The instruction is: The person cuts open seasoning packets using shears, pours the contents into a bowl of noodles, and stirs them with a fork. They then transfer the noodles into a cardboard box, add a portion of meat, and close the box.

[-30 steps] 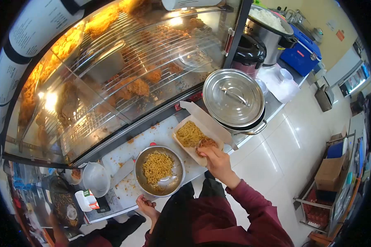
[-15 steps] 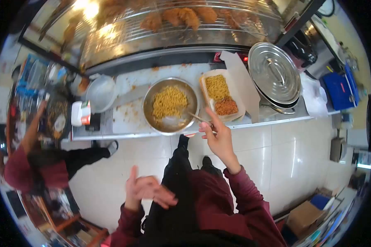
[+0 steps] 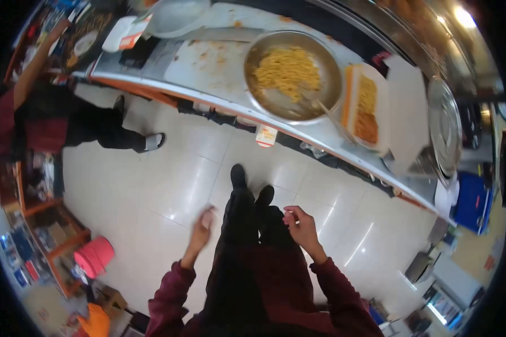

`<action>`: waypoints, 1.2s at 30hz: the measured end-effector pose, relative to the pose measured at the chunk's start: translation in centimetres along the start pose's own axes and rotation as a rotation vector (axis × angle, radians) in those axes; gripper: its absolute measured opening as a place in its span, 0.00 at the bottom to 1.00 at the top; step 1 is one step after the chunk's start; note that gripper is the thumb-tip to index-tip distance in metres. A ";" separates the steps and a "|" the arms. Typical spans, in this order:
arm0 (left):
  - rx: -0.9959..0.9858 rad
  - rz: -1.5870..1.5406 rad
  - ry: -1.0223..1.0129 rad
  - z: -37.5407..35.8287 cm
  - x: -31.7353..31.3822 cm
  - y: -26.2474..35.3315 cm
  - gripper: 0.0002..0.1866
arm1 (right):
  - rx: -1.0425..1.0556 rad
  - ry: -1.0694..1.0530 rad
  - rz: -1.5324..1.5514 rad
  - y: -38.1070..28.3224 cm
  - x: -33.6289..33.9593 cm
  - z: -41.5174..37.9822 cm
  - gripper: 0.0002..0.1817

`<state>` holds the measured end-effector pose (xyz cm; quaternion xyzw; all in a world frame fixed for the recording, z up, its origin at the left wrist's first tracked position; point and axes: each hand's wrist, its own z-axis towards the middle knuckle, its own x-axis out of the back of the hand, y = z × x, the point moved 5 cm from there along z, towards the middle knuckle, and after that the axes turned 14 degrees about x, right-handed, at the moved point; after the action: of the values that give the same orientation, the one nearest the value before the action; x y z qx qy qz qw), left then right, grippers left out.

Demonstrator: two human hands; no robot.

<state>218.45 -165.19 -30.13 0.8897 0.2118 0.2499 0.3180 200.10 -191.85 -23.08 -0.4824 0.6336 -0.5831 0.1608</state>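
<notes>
My left hand (image 3: pixel 201 227) and my right hand (image 3: pixel 299 224) hang low in front of my dark apron, over the tiled floor, and hold nothing. The left hand is blurred with its fingers loosely spread; the right hand's fingers are slightly bent. Well ahead of both hands, on the counter (image 3: pixel 208 92), stands a metal bowl (image 3: pixel 320 56) of yellow noodles. A thin utensil (image 3: pixel 330 117) leans out of the bowl. To its right lies an open white takeaway box (image 3: pixel 352 84) with noodles and a reddish topping.
A large steel pot lid (image 3: pixel 447 126) sits right of the box, with a blue cooler (image 3: pixel 472 202) beyond it. A white bowl (image 3: pixel 174 17) stands on the counter's left end. Another person in dark red (image 3: pixel 34 118) works at far left. A red stool (image 3: pixel 93 258) stands lower left.
The view has pulled back from the counter. My right hand let go of the utensil, which now rests in the bowl. Both hands have dropped to my front.
</notes>
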 end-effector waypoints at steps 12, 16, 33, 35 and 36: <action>0.374 0.716 -0.336 25.7 -3.7 -8.8 0.47 | 0.448 0.011 -0.394 18.1 -15.0 31.5 0.06; -0.266 0.936 0.524 39.3 -2.4 -5.3 0.19 | 0.478 0.139 -0.328 23.9 -18.2 40.3 0.08; -0.392 0.310 0.347 57.9 -5.8 1.1 0.18 | 0.550 0.232 -0.436 28.3 -25.3 49.1 0.29; -0.312 0.171 0.387 60.8 -6.5 -0.6 0.20 | 0.395 0.070 -0.500 26.9 -25.9 48.8 0.32; -0.268 0.100 0.401 62.0 -6.9 -1.4 0.22 | 0.310 -0.014 -0.532 26.9 -26.4 48.6 0.33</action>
<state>248.61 -196.41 -74.91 0.7817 0.1913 0.4626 0.3719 238.69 -203.10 -69.67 -0.6052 0.3873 -0.6911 0.0785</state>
